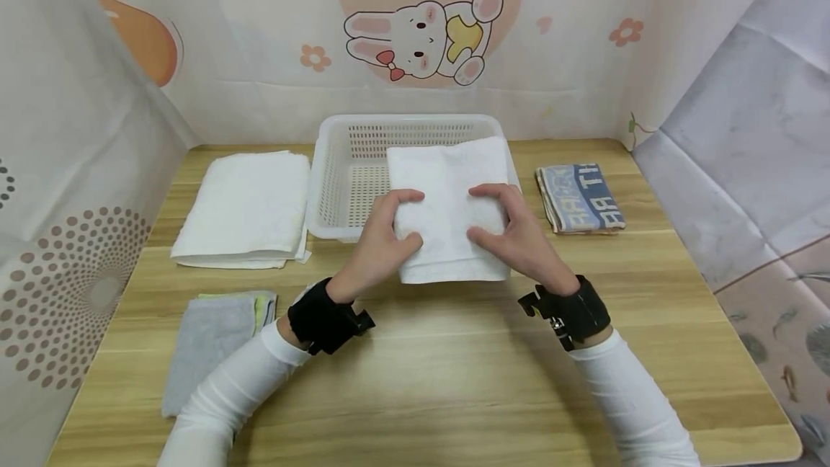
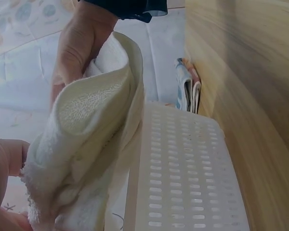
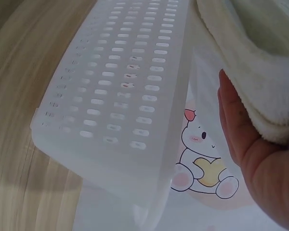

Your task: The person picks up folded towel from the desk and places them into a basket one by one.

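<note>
Above a basket, hands gripping white towel, patterned towel lettered "TH"

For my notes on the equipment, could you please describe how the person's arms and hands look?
The left hand and right hand are ungloved. White, close-fitting sleeves end just short of black wrist bands, each with a small dark fitting on its inner side.

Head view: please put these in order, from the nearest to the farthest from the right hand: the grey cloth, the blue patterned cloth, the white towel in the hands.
1. White towel: between the hands, touched by the right hand.
2. Blue patterned cloth: on the table, to this hand's right.
3. Grey cloth: at the table's left side.
</note>
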